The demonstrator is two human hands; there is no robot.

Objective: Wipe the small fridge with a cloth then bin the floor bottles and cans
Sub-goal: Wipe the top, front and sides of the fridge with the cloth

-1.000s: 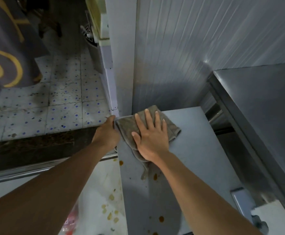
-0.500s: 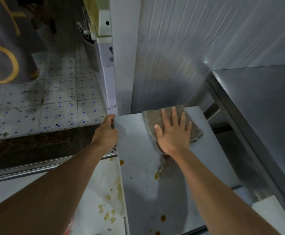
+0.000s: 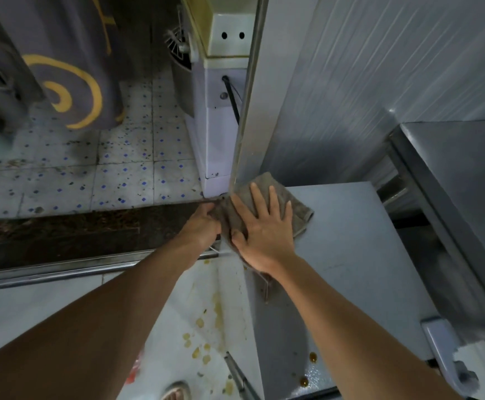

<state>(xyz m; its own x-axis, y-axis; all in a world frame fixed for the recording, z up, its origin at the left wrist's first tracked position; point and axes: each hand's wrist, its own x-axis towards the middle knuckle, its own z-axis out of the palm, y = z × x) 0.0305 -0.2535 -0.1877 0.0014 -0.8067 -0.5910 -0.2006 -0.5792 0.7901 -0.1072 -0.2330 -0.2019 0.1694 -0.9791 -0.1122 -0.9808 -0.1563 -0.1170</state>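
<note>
- The cloth (image 3: 267, 206) is back at the far-left corner of the small fridge (image 3: 351, 255) top — half a second ago it sat nearer the middle of the back edge, so the right hand (image 3: 264, 238) has swept it leftward across the surface.
- That hand lies flat with spread fingers pressing the cloth down; it pins it rather than clenching it.
- The left hand (image 3: 203, 226) stays curled over the fridge's left corner edge, now touching the cloth's overhanging fold — whether it pinches the cloth or only grips the edge, I cannot tell.
- Judgement: the back strip looks wiped, but the wiping step is unfinished, and the binning has not started.
- Count: one cloth, two hands, one fridge.
- Brown drips (image 3: 312, 356) on the near part of the top: two clear ones, with a few fainter specks beside them.
- Yellowish spots (image 3: 201, 321) on the white face below the left edge: roughly eight, too smeared to count exactly.
- Bottles and cans on the tiled floor (image 3: 120, 180): none in view.
</note>
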